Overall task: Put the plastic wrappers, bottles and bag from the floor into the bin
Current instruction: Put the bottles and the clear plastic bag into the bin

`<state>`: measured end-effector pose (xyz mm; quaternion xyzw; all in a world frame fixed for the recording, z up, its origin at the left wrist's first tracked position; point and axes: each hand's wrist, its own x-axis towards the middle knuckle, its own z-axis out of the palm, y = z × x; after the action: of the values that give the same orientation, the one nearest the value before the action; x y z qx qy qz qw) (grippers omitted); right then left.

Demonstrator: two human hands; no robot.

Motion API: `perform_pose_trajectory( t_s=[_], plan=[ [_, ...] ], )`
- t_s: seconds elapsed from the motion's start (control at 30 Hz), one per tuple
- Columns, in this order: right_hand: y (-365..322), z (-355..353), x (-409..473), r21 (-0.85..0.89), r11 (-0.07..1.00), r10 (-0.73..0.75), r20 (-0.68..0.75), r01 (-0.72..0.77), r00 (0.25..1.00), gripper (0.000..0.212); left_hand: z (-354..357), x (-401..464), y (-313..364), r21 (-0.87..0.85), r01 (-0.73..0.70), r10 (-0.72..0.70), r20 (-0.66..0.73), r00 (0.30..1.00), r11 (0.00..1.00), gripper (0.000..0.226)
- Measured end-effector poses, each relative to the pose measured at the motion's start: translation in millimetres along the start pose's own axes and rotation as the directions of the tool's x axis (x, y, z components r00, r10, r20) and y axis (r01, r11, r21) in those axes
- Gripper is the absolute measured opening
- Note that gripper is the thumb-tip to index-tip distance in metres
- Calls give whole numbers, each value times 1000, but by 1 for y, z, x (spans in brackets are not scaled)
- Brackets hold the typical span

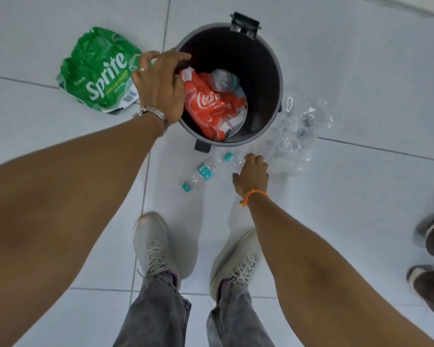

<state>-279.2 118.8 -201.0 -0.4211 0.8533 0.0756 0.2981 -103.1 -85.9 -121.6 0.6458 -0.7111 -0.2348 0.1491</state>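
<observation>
The right hand (252, 175) reaches down, fingers (251, 158) spread and empty, nearest the clear bottle (206, 170) lying on the floor at its nine o'clock, long axis running from seven to one. The left hand (161, 83), fingers loosely curled, hovers at the bin (273, 58) rim.

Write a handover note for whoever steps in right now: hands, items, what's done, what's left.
Left hand: at the bin rim, on the red Coca-Cola wrapper; grip unclear.
Right hand: open, low by the floor, empty.
Done: red wrapper and a crushed clear bottle are in the bin.
Left: green Sprite wrapper left of the bin, water bottle in front of it, clear plastic bag to its right.
</observation>
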Motion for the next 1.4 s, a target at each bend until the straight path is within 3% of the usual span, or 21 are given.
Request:
perform_pose_trajectory(
  t_s=[0.07,0.27,0.33,0.43,0.53,0.67,0.77,0.87,0.93,1.0,1.07,1.13,1.2,1.27,1.33,1.4],
  plan=[
    [-6,8,6,-127,992,9,45,-3,999,58,0,1,0,-17,7,-7,1,1000,1000,51],
    [-9,26,14,-180,981,-57,121,78,991,62,3,0,-1,-56,-5,4,-11,1000,998,53],
    [-9,21,13,-120,991,-46,113,60,992,58,2,0,-1,-61,-7,7,-8,1000,998,54],
    [-13,-5,-1,159,985,55,80,-68,995,56,1,-1,-1,-61,-30,29,-10,1000,998,54],
    [-15,-38,-29,436,880,147,120,-185,982,63,1,-4,-2,-57,-34,34,-7,999,998,54],
    [-15,-111,-59,698,642,383,66,-317,921,54,-2,-3,3,-57,-29,29,9,1000,998,55],
    [-23,-171,-68,857,474,476,-54,-204,878,47,-1,-3,3,-63,-17,18,14,1000,998,57],
    [-52,-203,-68,934,357,337,-109,-20,935,44,-1,-3,2,-65,-8,9,16,1000,998,57],
    [-75,-208,-60,905,425,165,-100,21,981,39,-1,-2,1,-70,-6,7,15,1000,998,56],
    [-87,-206,-44,867,497,111,-111,41,988,43,-1,-2,1,-70,-11,12,14,1000,997,56],
    [-82,-199,-20,897,439,220,-167,55,961,36,-1,-2,1,-71,-16,16,12,1000,997,57],
    [-64,-189,7,927,359,387,-251,106,887,23,1,-3,1,-71,-17,17,11,1000,997,60],
    [-40,-174,36,880,469,476,-324,75,818,26,1,-3,0,-76,-13,15,17,1000,997,60],
    [-15,-155,59,717,689,446,-303,-107,842,46,1,-2,0,-82,-16,17,19,1000,997,59],
    [6,-133,75,455,825,411,-76,-336,908,84,2,0,-1,-92,-11,12,18,1000,996,58],
    [22,-114,81,251,898,341,125,-362,932,116,4,1,-2,-109,-8,10,13,1000,994,58]
  ],
)
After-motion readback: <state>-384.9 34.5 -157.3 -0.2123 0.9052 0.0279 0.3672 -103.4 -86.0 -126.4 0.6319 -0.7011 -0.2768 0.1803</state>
